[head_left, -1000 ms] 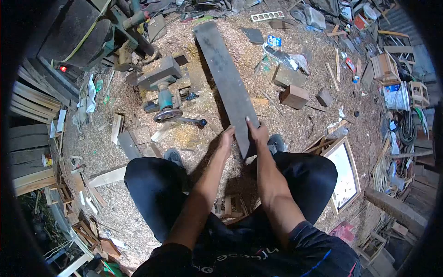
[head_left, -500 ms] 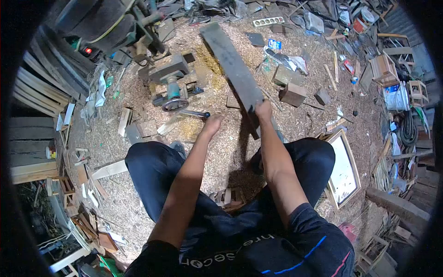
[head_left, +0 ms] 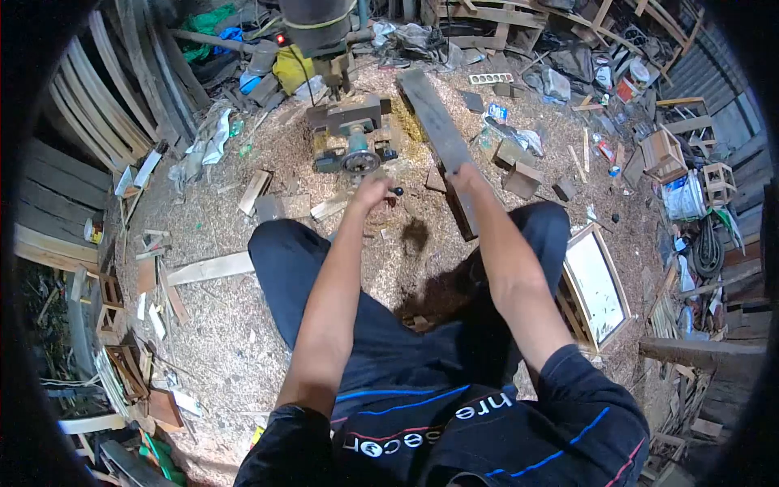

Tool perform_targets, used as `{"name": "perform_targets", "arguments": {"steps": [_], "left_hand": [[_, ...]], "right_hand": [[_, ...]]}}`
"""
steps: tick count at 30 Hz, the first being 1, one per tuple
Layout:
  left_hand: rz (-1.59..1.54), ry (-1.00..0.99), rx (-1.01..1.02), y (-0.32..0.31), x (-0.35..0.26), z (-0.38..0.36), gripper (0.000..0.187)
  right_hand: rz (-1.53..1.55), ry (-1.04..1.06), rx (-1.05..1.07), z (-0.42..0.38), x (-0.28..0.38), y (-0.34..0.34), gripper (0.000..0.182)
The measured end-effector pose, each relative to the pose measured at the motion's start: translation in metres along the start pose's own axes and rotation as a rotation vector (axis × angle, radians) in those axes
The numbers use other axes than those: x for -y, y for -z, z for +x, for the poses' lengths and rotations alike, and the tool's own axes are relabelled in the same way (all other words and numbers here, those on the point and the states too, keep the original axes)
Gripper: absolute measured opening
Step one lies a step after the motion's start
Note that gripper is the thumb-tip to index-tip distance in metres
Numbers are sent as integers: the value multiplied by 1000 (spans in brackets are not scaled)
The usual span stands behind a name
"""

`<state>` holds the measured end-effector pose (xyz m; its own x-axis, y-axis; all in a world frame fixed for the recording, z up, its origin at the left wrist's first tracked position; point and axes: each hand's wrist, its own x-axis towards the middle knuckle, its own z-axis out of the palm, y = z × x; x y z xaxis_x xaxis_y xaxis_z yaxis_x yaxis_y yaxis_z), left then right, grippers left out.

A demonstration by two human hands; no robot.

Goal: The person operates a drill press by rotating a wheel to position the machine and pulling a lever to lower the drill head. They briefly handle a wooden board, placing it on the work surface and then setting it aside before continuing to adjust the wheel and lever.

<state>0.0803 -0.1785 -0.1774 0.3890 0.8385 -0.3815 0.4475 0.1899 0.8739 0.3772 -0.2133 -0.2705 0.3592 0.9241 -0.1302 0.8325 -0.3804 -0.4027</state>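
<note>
My left hand (head_left: 373,191) is closed around a dark lever whose black knob (head_left: 397,191) sticks out to the right of the fingers. Just beyond it stands a teal machine vise (head_left: 357,144) with a round handwheel (head_left: 359,163), and a dark block (head_left: 349,116) rests across its top. My right hand (head_left: 465,176) grips the near end of a long grey wooden board (head_left: 434,118). The board slants away to the far left, beside the vise. Part of the lever is hidden by my left hand.
Wood shavings cover the ground (head_left: 235,325). Wooden blocks (head_left: 522,180) lie to the right of the board, and a white framed panel (head_left: 596,288) leans near my right knee. A dark machine body (head_left: 316,32) overhangs the vise. Planks (head_left: 105,97) stand at left.
My left hand has moved from beside the lever's knob onto the lever. My right hand still holds the board. The view has shifted, showing more of the area beyond the vise.
</note>
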Motion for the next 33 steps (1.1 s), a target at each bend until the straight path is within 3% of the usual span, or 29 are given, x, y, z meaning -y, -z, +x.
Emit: {"name": "perform_targets", "arguments": {"steps": [2, 5, 9, 13, 16, 18, 20, 21, 24, 25, 28, 30, 33], "left_hand": [[64, -111, -1, 18, -2, 8, 31], [6, -162, 24, 38, -24, 2, 47], [-187, -251, 22, 68, -43, -10, 40], [-32, -354, -132, 100, -53, -24, 40], [-14, -325, -229, 115, -60, -49, 39], [-18, -381, -265, 121, -49, -37, 38], [150, -422, -338, 128, -69, -42, 38], [153, -484, -341, 128, -89, -57, 38], [147, -482, -413, 128, -105, -53, 35], [191, -539, -447, 130, -93, -38, 33], [104, -337, -468, 129, -58, -10, 30], [86, -466, -565, 129, -43, 8, 30], [29, -635, -667, 152, -86, 19, 32]], "right_hand": [[-60, 131, 43, 13, 31, 43, 48], [-82, 299, -114, 8, 117, 119, 43], [19, 405, -184, 6, 206, 170, 40], [211, 501, -247, 25, 232, 149, 37], [356, 423, -91, -5, 242, 154, 40], [458, 418, -91, 22, 230, 120, 35], [568, 390, -46, 27, 227, 110, 35], [487, 403, -94, 26, 229, 111, 37], [689, 276, -40, 54, 231, 84, 38], [598, 406, -171, 71, 232, 68, 37], [622, 365, -199, 52, 263, 93, 34], [675, 428, -246, 52, 270, 96, 31], [814, 377, -222, 70, 274, 115, 28]]}}
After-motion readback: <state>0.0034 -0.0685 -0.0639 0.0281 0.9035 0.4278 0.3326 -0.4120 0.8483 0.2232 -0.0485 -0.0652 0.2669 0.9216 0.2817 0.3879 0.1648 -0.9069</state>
